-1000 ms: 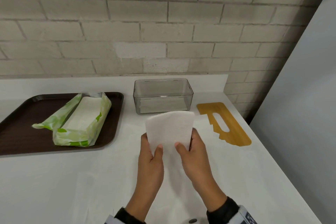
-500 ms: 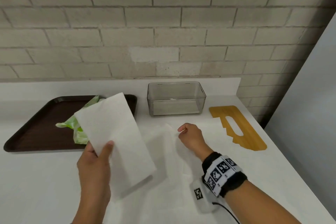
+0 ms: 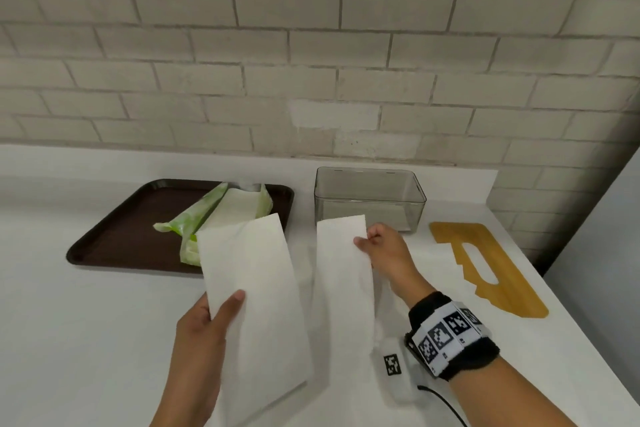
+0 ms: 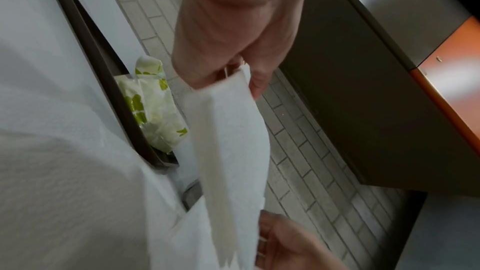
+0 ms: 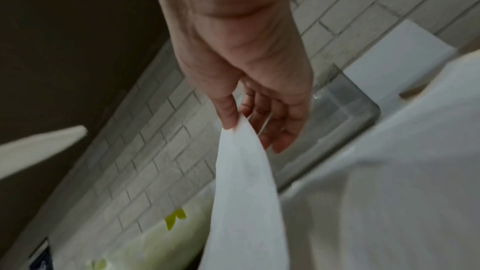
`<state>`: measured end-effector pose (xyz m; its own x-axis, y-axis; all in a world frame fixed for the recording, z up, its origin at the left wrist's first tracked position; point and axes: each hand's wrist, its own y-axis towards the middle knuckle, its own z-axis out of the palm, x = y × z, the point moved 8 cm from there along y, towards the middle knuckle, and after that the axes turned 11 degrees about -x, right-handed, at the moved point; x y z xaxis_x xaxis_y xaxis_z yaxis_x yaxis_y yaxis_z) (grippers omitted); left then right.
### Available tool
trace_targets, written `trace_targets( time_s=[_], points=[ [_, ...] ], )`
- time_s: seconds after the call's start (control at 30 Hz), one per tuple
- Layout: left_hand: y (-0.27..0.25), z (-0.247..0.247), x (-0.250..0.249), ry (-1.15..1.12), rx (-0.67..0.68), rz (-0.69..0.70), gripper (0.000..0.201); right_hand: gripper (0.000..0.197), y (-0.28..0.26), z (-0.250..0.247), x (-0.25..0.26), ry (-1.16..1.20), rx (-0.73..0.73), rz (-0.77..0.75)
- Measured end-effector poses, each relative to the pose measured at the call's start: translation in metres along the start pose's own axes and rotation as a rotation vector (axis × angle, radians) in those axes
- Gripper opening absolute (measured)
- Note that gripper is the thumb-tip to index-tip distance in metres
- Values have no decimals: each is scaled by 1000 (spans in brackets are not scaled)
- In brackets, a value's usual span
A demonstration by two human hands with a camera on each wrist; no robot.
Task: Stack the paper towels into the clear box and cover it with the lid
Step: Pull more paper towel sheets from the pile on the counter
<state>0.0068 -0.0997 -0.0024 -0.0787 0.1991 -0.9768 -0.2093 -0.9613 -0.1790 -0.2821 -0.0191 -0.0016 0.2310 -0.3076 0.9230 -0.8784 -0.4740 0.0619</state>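
Clear plastic box (image 3: 370, 198) against the brick wall (image 3: 311, 62), dark brown tray (image 3: 114, 239) to its left holding a green-and-white towel packet (image 3: 194, 218), flat yellow wooden lid (image 3: 485, 267) to its right.

Looks like some kind of break room or canteen-style prep corner. There's a plain white tabletop (image 3: 86, 340) pushed up against a painted grey brick wall (image 3: 311, 62), and a brown cafeteria-type serving tray (image 3: 114, 239) sitting on it. A dark cabinet with an orange edge (image 4: 446, 98) shows in the left wrist view.
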Motion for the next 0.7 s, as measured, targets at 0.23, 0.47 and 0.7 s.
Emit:
trace_targets(
  time_s=[0.23,0.47,0.7],
  points=[
    [8,34,0,-132,61,-122,14,22,-30,-75,84,199,-98,-274],
    [7,82,-2,-242,208,-172,18,27,-47,-109,118,433,-132,-331],
    [-27,130,20,-166,475,-358,14,21,-32,-93,98,136,-274,-231]
  ],
)
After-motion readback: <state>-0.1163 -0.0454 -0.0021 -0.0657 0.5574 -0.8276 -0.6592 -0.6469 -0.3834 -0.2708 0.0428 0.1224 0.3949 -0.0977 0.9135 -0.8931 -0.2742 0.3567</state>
